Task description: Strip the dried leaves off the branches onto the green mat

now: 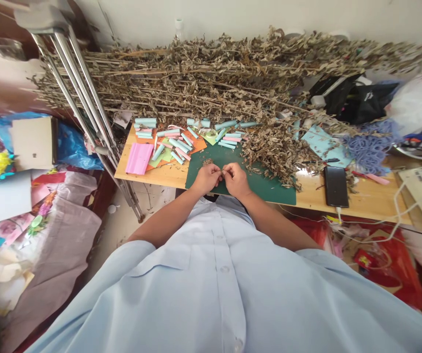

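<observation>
My left hand [208, 178] and my right hand [236, 180] meet over the front of a green cutting mat [265, 190]. Both are closed in a pinch, fingertips close together; whatever lies between them is too small to make out. Just beyond my left hand is a small bit of dried leaf [207, 162]. A heap of crumbled dried leaves [275, 154] covers the mat's right part. Behind the mat and to its left lie several rolled paper tubes [180, 145] in light blue and pink, some on orange and green paper sheets. A pink paper pad [139, 158] rests at the table's left.
Long bundles of dried leafy stalks [196, 83] fill the back. On the wooden table [365, 198], a black phone [335, 187] with a cable lies right, near a pen [321, 161] and purple cord [370, 144]. A metal crutch [86, 93] leans at the left.
</observation>
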Tool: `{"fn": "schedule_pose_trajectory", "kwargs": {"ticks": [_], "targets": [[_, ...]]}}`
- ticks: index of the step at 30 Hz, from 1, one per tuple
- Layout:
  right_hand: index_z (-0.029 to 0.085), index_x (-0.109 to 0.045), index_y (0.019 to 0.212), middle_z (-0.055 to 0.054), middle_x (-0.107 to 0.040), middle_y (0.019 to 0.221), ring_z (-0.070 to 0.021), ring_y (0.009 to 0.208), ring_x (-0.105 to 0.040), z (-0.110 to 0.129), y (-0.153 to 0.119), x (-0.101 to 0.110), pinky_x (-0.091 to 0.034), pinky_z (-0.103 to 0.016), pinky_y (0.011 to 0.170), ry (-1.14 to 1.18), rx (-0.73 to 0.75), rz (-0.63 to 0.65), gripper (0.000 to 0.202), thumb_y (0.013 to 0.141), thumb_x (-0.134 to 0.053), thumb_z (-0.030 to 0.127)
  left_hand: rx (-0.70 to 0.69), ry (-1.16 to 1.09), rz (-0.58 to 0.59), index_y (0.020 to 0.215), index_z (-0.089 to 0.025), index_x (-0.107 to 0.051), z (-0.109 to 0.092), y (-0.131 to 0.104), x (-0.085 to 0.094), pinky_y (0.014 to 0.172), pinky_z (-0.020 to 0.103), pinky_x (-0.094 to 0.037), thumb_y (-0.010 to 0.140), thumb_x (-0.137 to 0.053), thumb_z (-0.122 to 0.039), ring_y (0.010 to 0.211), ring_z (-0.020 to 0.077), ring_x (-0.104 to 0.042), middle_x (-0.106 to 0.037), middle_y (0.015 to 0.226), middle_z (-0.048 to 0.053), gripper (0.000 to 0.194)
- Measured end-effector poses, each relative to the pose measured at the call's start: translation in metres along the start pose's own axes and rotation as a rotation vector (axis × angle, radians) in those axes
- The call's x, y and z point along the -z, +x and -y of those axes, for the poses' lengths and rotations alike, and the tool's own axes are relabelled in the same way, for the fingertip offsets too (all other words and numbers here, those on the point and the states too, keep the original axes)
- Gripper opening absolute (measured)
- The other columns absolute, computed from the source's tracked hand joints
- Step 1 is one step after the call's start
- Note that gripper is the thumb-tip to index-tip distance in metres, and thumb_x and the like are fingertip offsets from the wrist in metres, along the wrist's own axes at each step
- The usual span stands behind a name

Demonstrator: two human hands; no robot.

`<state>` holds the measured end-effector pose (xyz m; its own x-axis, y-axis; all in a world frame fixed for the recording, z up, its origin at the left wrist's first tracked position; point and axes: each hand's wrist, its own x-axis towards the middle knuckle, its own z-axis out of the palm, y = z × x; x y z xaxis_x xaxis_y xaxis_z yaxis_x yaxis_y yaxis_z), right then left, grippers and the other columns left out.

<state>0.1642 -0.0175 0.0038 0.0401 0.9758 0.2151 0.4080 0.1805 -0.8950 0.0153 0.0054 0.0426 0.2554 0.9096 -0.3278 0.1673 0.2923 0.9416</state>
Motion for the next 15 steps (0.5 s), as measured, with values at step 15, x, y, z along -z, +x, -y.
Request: {"fn": "schedule_pose_trajectory", "kwargs": {"ticks": [15], "targets": [[0.025, -0.053, 0.088, -0.005, -0.069, 0.095, -0.0199, 0.079, -0.064, 0.0054, -0.0013, -0.008, -0.052, -0.036, 0.078, -0.072, -0.004, -0.107, 0.001, 0.088, -0.053, 0.025, -0.015, 0.066, -0.045, 0.079, -0.016, -0.059, -0.0026, -0.0014, -0.0013, 0.045, 0.019, -0.034, 0.086, -0.057, -0.015, 0.044, 0.0069, -0.052, -0.064, 0.063, 0.0, 0.007]]}}
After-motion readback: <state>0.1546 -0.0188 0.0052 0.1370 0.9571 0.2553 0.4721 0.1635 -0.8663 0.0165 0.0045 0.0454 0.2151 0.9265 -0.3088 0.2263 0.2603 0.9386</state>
